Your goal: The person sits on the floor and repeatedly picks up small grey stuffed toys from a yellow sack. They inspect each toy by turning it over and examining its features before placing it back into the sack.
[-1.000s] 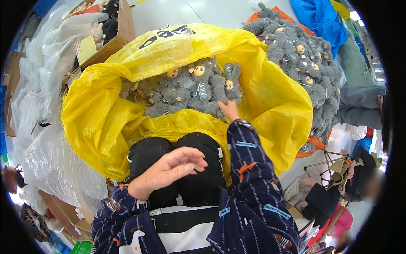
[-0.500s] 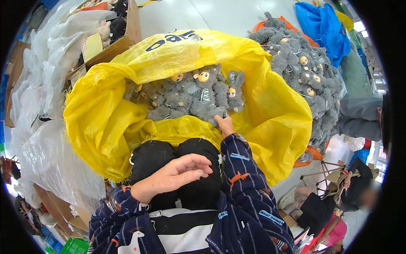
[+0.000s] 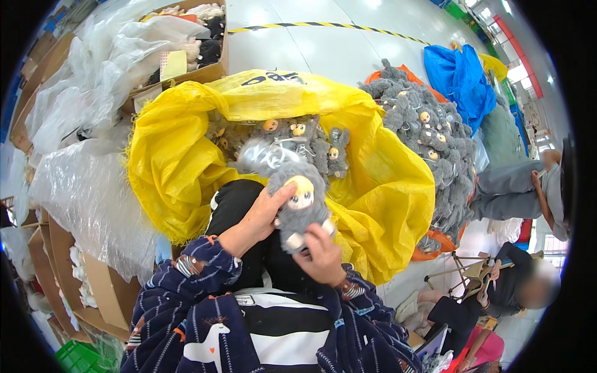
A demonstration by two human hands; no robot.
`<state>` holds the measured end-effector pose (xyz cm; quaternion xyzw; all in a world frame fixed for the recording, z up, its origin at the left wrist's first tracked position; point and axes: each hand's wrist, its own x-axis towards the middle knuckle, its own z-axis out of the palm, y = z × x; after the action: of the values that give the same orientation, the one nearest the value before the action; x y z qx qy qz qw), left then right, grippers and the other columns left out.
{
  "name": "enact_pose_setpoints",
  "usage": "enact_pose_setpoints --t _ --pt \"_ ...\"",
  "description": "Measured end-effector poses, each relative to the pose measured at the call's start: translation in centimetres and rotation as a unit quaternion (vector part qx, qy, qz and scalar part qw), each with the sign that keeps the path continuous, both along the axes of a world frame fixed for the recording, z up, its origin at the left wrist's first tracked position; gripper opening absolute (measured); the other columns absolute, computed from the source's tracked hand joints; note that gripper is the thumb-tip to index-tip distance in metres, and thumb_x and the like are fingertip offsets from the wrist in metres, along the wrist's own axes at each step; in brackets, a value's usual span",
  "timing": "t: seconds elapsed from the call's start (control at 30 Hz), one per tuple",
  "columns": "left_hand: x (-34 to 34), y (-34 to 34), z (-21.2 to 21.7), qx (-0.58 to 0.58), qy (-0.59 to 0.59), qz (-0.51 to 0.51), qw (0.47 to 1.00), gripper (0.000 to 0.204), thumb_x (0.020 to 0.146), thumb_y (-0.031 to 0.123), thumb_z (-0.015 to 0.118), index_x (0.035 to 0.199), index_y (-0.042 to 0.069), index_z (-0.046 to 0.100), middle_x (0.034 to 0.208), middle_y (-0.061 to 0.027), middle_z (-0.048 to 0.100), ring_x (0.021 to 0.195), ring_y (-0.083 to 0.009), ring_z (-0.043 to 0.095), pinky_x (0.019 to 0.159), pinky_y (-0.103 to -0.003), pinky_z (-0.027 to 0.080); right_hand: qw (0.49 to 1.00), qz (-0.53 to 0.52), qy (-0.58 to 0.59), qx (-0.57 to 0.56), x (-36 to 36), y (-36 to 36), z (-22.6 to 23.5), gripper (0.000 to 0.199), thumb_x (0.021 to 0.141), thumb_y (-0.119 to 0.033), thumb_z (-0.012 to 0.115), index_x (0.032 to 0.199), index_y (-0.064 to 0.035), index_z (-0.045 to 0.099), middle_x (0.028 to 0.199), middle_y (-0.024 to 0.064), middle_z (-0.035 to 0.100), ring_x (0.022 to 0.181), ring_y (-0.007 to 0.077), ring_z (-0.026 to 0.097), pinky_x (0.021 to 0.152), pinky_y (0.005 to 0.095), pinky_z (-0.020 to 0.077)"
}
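A grey plush doll [image 3: 293, 217] with a pale face is held upright in front of my lap, between both hands. My left hand [image 3: 262, 214] grips it from the left side, thumb beside the face. At its lower right, my right hand [image 3: 322, 256] pinches around a foot, slightly blurred. Above the doll's head a whitish, see-through blur [image 3: 264, 156] shows; I cannot make out what it is. Just beyond lies a wide-mouthed yellow woven sack [image 3: 171, 140], its rim folded outward. Inside it are several more grey plush dolls [image 3: 337, 152], some facing up.
Another heap of grey dolls [image 3: 435, 168] rises at the right, beside a blue bag [image 3: 460, 84]. Clear plastic sheeting [image 3: 87, 199] and a cardboard box [image 3: 214, 68] of plush toys stand at the left. A seated person [image 3: 497, 280] and a standing person [image 3: 510, 186] are at the right.
My right hand has drawn a grey doll out of the sack toward my lap. My left hand, empty before, has closed on it. The view has shifted a little.
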<state>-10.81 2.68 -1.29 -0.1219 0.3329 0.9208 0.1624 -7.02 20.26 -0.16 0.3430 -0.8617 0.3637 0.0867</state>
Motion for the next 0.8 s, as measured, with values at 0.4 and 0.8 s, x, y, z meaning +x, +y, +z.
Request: enact_pose_setpoints --t 0.4,0.8 --pt "3.7 0.3 -1.4 -0.141 0.092 0.007 0.986 0.023 0.087 0.005 0.050 0.110 0.002 0.052 0.102 -0.0042 0.060 0.090 -0.0114 0.057 0.080 -0.027 0.047 0.814 -0.176 -0.484 -0.269 -3.0 -0.5 1.9 0.020 0.085 -0.019 0.060 0.096 -0.0030 0.058 0.057 -0.0072 0.044 0.044 0.0005 0.034 0.041 0.0177 0.0247" --pt "5.2 0.3 -0.5 -0.171 0.092 -0.029 0.981 0.039 0.088 0.015 0.054 0.123 0.001 0.041 0.113 -0.0069 0.053 0.101 -0.0119 0.051 0.085 -0.027 0.044 0.685 -0.113 -0.538 -0.479 -1.6 -0.9 -2.1 0.030 0.077 -0.005 0.067 0.105 -0.0034 0.055 0.093 0.0024 0.062 0.074 0.0089 0.058 0.059 0.0215 0.0455"
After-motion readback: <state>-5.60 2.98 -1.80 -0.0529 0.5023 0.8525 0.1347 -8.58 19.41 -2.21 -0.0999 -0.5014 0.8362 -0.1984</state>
